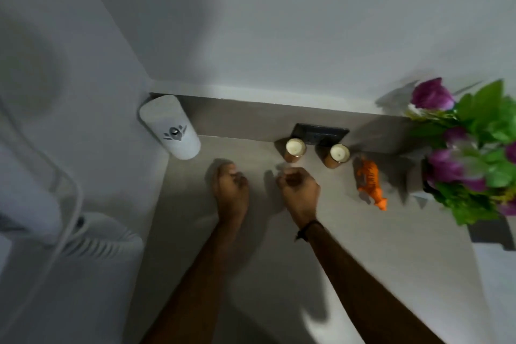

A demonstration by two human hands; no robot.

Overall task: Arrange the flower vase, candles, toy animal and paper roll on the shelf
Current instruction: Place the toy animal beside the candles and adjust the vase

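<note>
Two brown candles stand on the grey shelf [251, 232] by the back wall: the left candle [295, 149] and the right candle [337, 155]. An orange toy animal [371, 180] lies to their right. Purple flowers with green leaves in a vase [472, 153] fill the right edge; the vase itself is mostly hidden. My left hand [230, 193] hovers over the shelf with fingers curled and nothing in it. My right hand [300, 190] is just below the left candle, fingers curled, holding nothing that I can see. No paper roll is visible.
A white dispenser [170, 127] is mounted on the left wall in the corner. A dark socket plate [321, 134] sits behind the candles. A white appliance with a hose [92, 237] hangs at the lower left.
</note>
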